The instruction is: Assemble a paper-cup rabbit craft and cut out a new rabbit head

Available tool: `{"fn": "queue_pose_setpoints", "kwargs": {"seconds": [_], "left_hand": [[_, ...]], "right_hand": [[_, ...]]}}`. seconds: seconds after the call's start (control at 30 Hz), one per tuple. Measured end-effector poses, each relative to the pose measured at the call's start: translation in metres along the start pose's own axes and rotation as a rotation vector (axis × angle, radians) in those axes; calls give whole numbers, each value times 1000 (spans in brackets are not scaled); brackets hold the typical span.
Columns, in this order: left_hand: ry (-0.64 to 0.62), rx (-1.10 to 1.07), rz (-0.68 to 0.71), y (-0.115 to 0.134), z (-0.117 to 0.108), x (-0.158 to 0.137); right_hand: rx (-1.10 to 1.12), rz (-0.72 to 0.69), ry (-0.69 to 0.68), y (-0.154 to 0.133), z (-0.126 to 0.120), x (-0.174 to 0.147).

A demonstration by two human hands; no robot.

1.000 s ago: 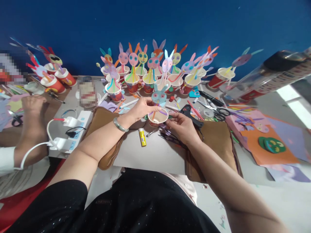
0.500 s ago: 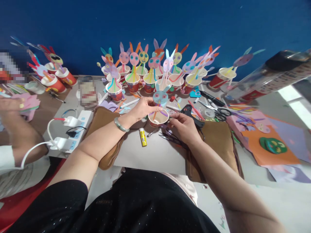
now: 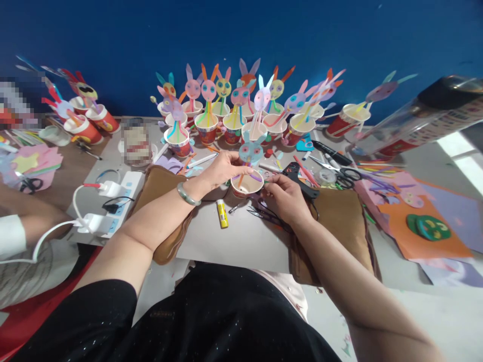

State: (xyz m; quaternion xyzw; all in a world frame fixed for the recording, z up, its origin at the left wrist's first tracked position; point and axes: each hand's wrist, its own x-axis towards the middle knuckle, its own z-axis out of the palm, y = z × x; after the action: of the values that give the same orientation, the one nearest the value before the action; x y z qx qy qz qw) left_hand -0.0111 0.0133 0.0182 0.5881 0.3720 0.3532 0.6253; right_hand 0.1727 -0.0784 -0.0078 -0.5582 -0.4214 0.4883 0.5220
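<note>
My left hand grips the rim of a paper cup from its left and far side. A blue paper rabbit head with pink-ringed eyes stands up from the cup's back, and orange and purple strips show inside the rim. At the cup's right side, my right hand is closed in a pinch close to the wall; whatever its fingertips hold is too small to make out. Below that hand lie scissors. A yellow glue stick rests in front of the cup.
Several finished rabbit cups stand along the blue wall. A black glue gun and black-handled scissors lie to the right. Brown cushions flank my arms. At left are a power strip and a co-worker's arm.
The co-worker's hand at left has drawn down off the pink paper, uncovering a yellow star shape and dark-handled scissors. My hands and the cup hold nearly the same pose.
</note>
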Motion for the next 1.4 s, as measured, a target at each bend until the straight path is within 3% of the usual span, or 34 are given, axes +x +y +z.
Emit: {"fn": "queue_pose_setpoints", "kwargs": {"seconds": [0.43, 0.87, 1.4], "left_hand": [[18, -26, -5, 2, 1, 1], [-16, -8, 31, -6, -1, 3], [23, -61, -7, 6, 3, -1]], "right_hand": [[-28, 43, -5, 1, -7, -3], [-155, -52, 9, -6, -2, -1], [-91, -15, 26, -5, -5, -4]]}}
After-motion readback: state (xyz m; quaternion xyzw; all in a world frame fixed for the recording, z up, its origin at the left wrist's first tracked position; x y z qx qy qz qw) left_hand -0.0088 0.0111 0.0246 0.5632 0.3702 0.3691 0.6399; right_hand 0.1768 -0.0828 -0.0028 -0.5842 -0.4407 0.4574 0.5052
